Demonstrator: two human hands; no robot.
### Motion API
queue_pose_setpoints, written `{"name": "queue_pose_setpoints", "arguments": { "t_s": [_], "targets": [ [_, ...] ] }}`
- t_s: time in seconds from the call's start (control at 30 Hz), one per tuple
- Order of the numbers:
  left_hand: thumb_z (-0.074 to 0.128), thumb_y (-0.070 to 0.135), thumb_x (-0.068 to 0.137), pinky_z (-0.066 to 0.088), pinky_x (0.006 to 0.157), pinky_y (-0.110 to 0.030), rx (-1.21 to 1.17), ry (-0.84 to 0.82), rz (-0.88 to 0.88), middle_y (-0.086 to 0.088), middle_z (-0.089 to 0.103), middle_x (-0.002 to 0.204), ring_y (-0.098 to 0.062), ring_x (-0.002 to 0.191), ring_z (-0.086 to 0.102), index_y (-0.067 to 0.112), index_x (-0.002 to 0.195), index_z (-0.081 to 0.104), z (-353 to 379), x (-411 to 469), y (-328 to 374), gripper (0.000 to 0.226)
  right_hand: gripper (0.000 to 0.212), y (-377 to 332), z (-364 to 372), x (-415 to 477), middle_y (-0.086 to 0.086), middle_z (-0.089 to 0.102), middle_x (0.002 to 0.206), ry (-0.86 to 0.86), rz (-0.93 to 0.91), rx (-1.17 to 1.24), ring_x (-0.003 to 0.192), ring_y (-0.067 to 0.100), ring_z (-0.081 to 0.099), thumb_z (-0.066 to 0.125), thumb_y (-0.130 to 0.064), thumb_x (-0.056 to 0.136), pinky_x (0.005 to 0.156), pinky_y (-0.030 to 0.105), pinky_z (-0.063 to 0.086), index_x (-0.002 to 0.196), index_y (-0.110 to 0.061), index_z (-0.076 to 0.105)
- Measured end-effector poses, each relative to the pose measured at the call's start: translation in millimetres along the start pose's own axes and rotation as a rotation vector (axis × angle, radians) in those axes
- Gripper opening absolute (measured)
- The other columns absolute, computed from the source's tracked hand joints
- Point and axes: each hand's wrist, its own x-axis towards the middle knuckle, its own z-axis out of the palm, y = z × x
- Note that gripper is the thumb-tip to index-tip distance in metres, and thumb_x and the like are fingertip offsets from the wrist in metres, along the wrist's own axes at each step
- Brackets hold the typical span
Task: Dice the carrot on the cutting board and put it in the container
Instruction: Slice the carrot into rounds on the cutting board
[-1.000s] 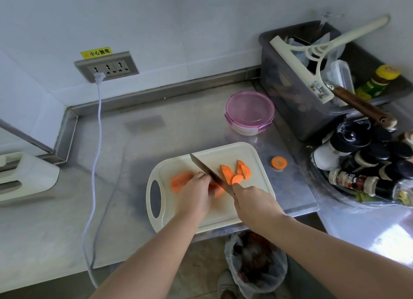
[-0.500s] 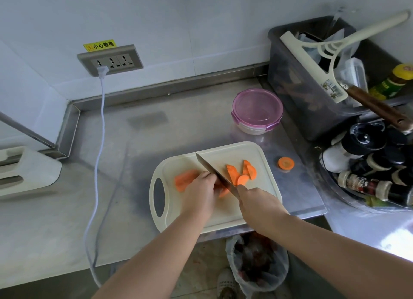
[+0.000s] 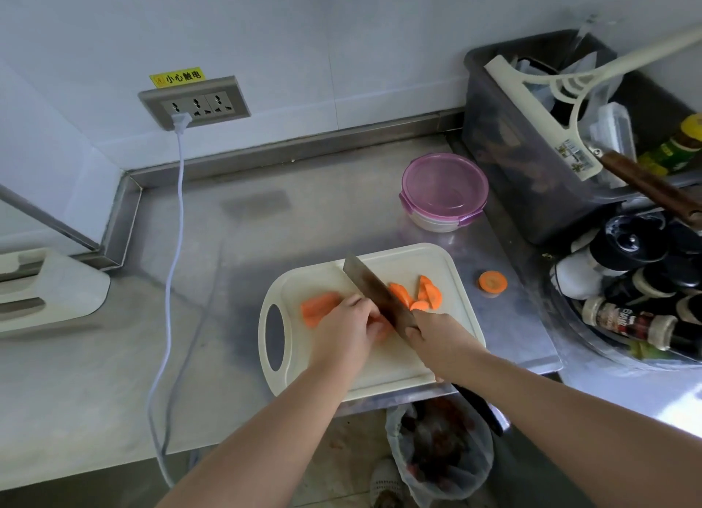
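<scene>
Carrot [image 3: 319, 308] was lying on the cutting board [image 3: 448, 264], its left end poking out from under the left hand [image 3: 343, 329]. That hand's fingers were curled down over the carrot, pinning it. The right hand [image 3: 437, 340] was wrapped round the handle of the knife [image 3: 380, 295]. The blade ran diagonally across the board, right against the left knuckles, tip pointing away.

A few cut slices [image 3: 431, 295] sat just right of the blade, and one round piece [image 3: 492, 281] sat off the board on the counter. The container [image 3: 444, 192] stood behind the board, well apart from the carrot, and its pink lid looked to be on.

My take: this was only slicing, not dicing, so there was a good way to go. To do it well I'd tuck the fingertips back and let the knuckles guide the blade, since they were really close. Keep a flat side down so nothing rolls. Then cut the slices into strips and go across them. The lid would need to come off before anything goes in, and don't forget the stray piece.
</scene>
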Motion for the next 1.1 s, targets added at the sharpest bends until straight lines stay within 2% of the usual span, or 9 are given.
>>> {"name": "queue_pose_setpoints", "arguments": {
  "t_s": [0.07, 0.13, 0.27, 0.43, 0.57, 0.77, 0.83, 0.93, 1.1],
  "targets": [
    [0.059, 0.028, 0.091, 0.042, 0.074, -0.028, -0.011, 0.002, -0.001, 0.008, 0.059, 0.106, -0.014, 0.096, 0.057, 0.019, 0.101, 0.065, -0.5, -0.7, -0.3, 0.015, 0.016, -0.1, -5.4, -2.0, 0.009, 0.053, 0.079, 0.011, 0.018, 0.107, 0.067, 0.028, 0.059, 0.033, -0.022, 0.100, 0.058, 0.038, 0.052, 0.092, -0.013, 0.043],
    [0.060, 0.033, 0.090, 0.044, 0.075, -0.028, -0.034, 0.009, 0.000, 0.008, 0.059, 0.105, -0.013, 0.095, 0.057, 0.018, 0.100, 0.066, -0.9, -2.5, 0.2, 0.019, 0.016, -0.2, -8.7, -8.0, 0.008, 0.053, 0.080, 0.041, 0.016, 0.104, 0.071, 0.030, 0.059, 0.033, -0.023, 0.101, 0.062, 0.042, 0.054, 0.093, -0.013, 0.043],
    [0.063, 0.029, 0.088, 0.046, 0.079, -0.031, -0.054, 0.023, -0.009, 0.006, 0.061, 0.105, -0.014, 0.096, 0.058, 0.016, 0.100, 0.067, 0.6, -3.8, 0.1, 0.018, 0.022, -1.4, -8.4, -17.7, 0.011, 0.054, 0.085, 0.095, -0.070, -0.077, 0.070, 0.027, 0.044, 0.032, -0.027, 0.102, 0.059, 0.032, 0.035, 0.108, -0.011, 0.046],
    [0.063, 0.023, 0.087, 0.048, 0.080, -0.035, -0.062, 0.015, -0.026, 0.004, 0.062, 0.105, -0.015, 0.096, 0.059, 0.016, 0.099, 0.067, 2.2, -2.5, -1.8, 0.015, 0.020, -3.5, -5.1, -19.9, 0.005, 0.051, 0.079, 0.121, -0.112, -0.246, 0.063, 0.023, 0.042, 0.033, -0.022, 0.102, 0.044, 0.026, 0.023, 0.114, -0.013, 0.046],
    [0.061, 0.025, 0.088, 0.048, 0.079, -0.034, -0.048, 0.024, -0.014, 0.005, 0.062, 0.105, -0.015, 0.097, 0.059, 0.016, 0.099, 0.066, 2.9, -2.5, -2.0, 0.015, 0.019, -4.0, -3.9, -19.5, -0.003, 0.037, 0.066, 0.101, -0.115, -0.269, 0.060, 0.021, 0.043, 0.033, -0.020, 0.102, 0.044, 0.026, 0.025, 0.113, -0.014, 0.046],
    [0.062, 0.028, 0.088, 0.048, 0.079, -0.037, -0.043, 0.021, -0.007, 0.005, 0.062, 0.107, -0.016, 0.100, 0.058, 0.017, 0.100, 0.067, 4.7, -1.1, -3.9, 0.018, 0.020, -7.1, -2.4, -21.3, 0.002, 0.048, 0.078, 0.070, -0.112, -0.297, 0.069, 0.025, 0.048, 0.033, -0.018, 0.102, 0.051, 0.029, 0.033, 0.117, -0.014, 0.045],
    [0.062, 0.029, 0.088, 0.049, 0.079, -0.037, -0.047, 0.018, -0.003, 0.005, 0.062, 0.107, -0.016, 0.100, 0.058, 0.017, 0.101, 0.067, 5.2, -0.8, -4.6, 0.019, 0.021, -7.1, -1.8, -20.4, 0.001, 0.046, 0.076, 0.065, -0.109, -0.301, 0.069, 0.024, 0.049, 0.033, -0.017, 0.101, 0.057, 0.031, 0.036, 0.118, -0.015, 0.044],
    [0.062, 0.030, 0.089, 0.048, 0.080, -0.036, -0.037, 0.009, -0.002, 0.005, 0.062, 0.110, -0.016, 0.102, 0.058, 0.017, 0.104, 0.066, 6.2, -0.2, -5.7, 0.021, 0.023, -7.4, 0.7, -17.4, -0.002, 0.039, 0.067, 0.054, -0.109, -0.325, 0.062, 0.020, 0.046, 0.036, -0.012, 0.099, 0.051, 0.029, 0.035, 0.121, -0.015, 0.042],
    [0.063, 0.032, 0.088, 0.047, 0.079, -0.034, -0.044, 0.017, -0.001, 0.003, 0.062, 0.109, -0.018, 0.101, 0.059, 0.016, 0.103, 0.066, 5.1, 0.8, -4.1, 0.022, 0.025, -8.6, 6.0, -12.1, -0.003, 0.040, 0.069, 0.036, -0.092, -0.321, 0.070, 0.023, 0.049, 0.036, -0.010, 0.098, 0.056, 0.030, 0.037, 0.122, -0.015, 0.041]
  ]
}}
